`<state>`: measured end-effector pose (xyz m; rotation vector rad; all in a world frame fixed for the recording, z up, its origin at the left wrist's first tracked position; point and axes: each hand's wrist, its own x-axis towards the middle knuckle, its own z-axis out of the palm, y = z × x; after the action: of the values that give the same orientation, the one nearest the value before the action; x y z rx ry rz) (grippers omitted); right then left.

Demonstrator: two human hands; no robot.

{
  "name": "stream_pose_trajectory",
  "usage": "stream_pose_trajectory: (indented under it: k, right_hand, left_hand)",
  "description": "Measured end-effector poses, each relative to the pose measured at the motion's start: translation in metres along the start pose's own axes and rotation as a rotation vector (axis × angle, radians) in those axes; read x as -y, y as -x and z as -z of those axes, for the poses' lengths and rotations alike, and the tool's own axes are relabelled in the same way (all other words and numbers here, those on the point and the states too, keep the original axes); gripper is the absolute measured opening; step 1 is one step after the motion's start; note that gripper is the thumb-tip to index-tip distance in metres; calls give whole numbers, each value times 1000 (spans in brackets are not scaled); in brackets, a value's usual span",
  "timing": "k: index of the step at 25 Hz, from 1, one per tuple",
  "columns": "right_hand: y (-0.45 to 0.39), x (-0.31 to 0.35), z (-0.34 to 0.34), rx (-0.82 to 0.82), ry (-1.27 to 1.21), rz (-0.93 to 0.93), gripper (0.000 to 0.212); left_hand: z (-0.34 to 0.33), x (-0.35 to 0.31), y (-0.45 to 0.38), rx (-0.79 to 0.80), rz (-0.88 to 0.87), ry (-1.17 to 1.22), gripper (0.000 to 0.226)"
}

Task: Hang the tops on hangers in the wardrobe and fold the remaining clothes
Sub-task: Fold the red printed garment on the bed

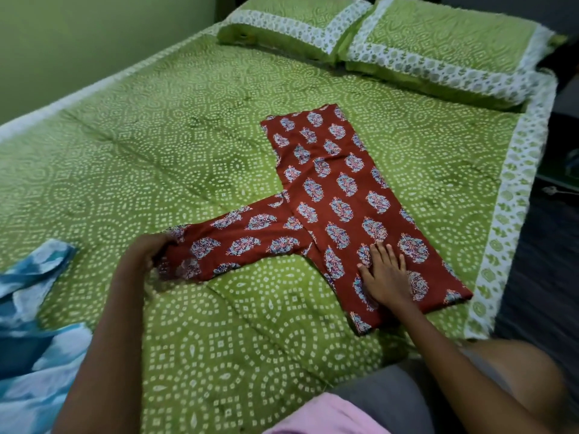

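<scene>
Folding a red printed garment (338, 195) laid flat on the bed (194, 126). Left hand (150, 250) has its fingers curled round the cuff end of the one sleeve (238, 242) sticking out sideways, pinching the fabric; probably so the sleeve can be swung over the body panel. Right hand (387, 275) lies flat, fingers straight and spread, pressing on the lower part of the body panel, holding nothing; likely pinning the cloth so it does not slide or lose its long fold while the sleeve is pulled. Garment looks already doubled lengthwise, since only one sleeve shows. It stretches away from the right hand toward the two pillows (376, 36) far beyond both hands. Blue-and-white tie-dye cloth (34, 314) sits bunched just outside the left forearm, not yet folded. Pink cloth (326, 415) lies close to the body between the arms; cannot tell what it is. Judged step: sleeve fold-in, early in folding this piece; wardrobe and hangers not in view.
</scene>
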<state>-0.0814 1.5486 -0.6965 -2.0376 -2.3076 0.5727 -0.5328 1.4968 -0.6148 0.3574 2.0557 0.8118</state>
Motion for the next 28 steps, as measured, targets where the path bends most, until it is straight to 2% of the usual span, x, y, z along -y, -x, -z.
stream_pose_trajectory:
  k: [2, 3, 5, 7, 8, 9, 10, 11, 13, 16, 18, 20, 22, 25, 26, 28]
  right_hand:
    - [2, 11, 5, 12, -180, 8, 68]
    - [2, 19, 11, 39, -363, 19, 69]
    - [-1, 39, 27, 157, -906, 16, 63]
    - [-13, 51, 45, 260, -1424, -39, 62]
    - [-20, 52, 53, 261, -1644, -80, 65]
    - [-28, 50, 57, 237, -1852, -140, 71]
    - [-35, 46, 60, 198, -2029, -217, 76]
    - [-43, 38, 58, 143, -2145, -309, 78]
    - [-53, 19, 51, 67, -2152, -471, 75]
    - [-70, 12, 45, 44, -1972, -563, 61]
    - [-88, 19, 47, -4, -1857, -624, 49]
    - [-107, 22, 47, -103, -1758, -738, 36]
    - [-124, 14, 53, -242, -1748, -770, 18]
    - [-137, -22, 72, -513, -1718, -766, 16]
    - [-139, -39, 72, -545, -1729, -794, 16]
    - [-136, -65, 68, -477, -1847, -819, 12]
  left_hand:
    - [-22, -29, 24, 217, -22, 167, 15]
    - [-41, -48, 36, 319, -60, 219, 17]
    - [-95, -89, 62, 458, -164, 246, 23]
    - [-157, -122, 96, 592, -260, 271, 19]
    - [-187, -134, 110, 694, -296, 292, 10]
    - [-210, -141, 120, 779, -344, 281, 13]
    - [-226, -145, 123, 822, -411, 224, 22]
    - [-236, -143, 120, 797, -517, 110, 24]
    - [-241, -134, 96, 650, -736, -214, 26]
    - [-236, -117, 38, 465, -807, -532, 38]
    - [-234, -111, 6, 434, -760, -548, 41]
    - [-234, -111, -12, 407, -745, -547, 40]
    - [-237, -117, -27, 383, -754, -554, 37]
    - [-242, -128, -36, 437, -759, -585, 31]
    - [-245, -128, -37, 472, -793, -611, 30]
    - [-253, -122, -43, 501, -867, -625, 30]
